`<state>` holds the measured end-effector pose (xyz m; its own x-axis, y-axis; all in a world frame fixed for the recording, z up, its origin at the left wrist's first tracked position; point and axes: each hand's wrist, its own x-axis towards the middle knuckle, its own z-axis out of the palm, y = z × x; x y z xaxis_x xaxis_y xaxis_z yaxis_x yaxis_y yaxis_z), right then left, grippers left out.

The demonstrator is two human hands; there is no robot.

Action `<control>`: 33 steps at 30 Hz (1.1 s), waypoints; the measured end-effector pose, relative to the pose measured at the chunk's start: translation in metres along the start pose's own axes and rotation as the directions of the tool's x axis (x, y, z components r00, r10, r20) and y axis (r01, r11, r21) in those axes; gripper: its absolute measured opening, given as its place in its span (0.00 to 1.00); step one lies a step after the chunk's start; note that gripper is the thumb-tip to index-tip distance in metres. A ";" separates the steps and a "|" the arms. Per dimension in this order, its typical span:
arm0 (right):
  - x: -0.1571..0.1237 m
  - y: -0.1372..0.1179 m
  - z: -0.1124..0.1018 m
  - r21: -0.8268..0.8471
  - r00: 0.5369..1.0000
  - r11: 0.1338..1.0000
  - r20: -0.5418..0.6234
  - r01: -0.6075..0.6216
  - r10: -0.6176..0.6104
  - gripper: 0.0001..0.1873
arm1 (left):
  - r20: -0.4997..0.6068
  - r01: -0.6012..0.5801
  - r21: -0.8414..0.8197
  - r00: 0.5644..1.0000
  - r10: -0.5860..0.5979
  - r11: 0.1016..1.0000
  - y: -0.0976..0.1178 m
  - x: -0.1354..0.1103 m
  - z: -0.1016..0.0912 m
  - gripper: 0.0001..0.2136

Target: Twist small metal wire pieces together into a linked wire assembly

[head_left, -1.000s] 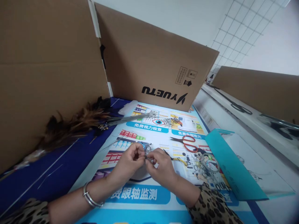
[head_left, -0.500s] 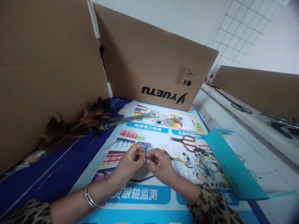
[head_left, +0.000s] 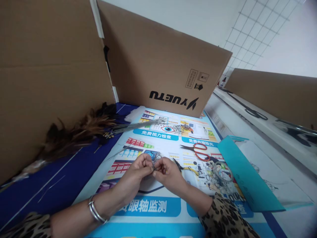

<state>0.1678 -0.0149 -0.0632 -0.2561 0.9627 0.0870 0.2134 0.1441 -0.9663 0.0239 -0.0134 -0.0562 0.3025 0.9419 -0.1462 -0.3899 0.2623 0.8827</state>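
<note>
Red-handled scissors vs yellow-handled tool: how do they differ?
The red-handled scissors have wide loop handles; the yellow-handled tool has slim grips. The scissors lie farther from the right hand; the yellow-handled tool lies closer. Both rest on the printed sheet, dark tips pointing leftward.

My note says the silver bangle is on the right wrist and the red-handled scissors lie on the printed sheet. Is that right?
The side is wrong: the head view shows the silver bangle on the left wrist. The red-handled scissors do lie on the printed sheet.
</note>
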 end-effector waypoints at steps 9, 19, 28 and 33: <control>0.000 0.003 0.007 -0.136 0.993 0.991 -0.114 0.010 -0.025 0.06 | -0.041 0.025 -0.022 0.999 -0.026 0.999 -0.003 0.000 0.001 0.08; -0.002 -0.003 0.001 -0.245 0.996 0.968 -0.060 0.046 -0.062 0.08 | -0.071 0.051 -0.056 0.996 -0.055 0.997 -0.007 0.002 -0.002 0.09; -0.002 0.005 0.006 -0.254 0.993 0.966 -0.096 0.049 -0.075 0.08 | -0.084 0.055 -0.075 0.995 -0.061 0.996 -0.007 0.001 -0.001 0.09; -0.003 0.001 0.005 -0.323 0.984 0.940 -0.103 0.107 -0.147 0.08 | -0.064 0.003 0.041 0.998 -0.001 0.999 -0.008 0.001 -0.002 0.09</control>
<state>0.1644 -0.0186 -0.0652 -0.1867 0.9493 0.2529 0.4780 0.3127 -0.8208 0.0254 -0.0137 -0.0645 0.2465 0.9532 -0.1751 -0.3534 0.2567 0.8996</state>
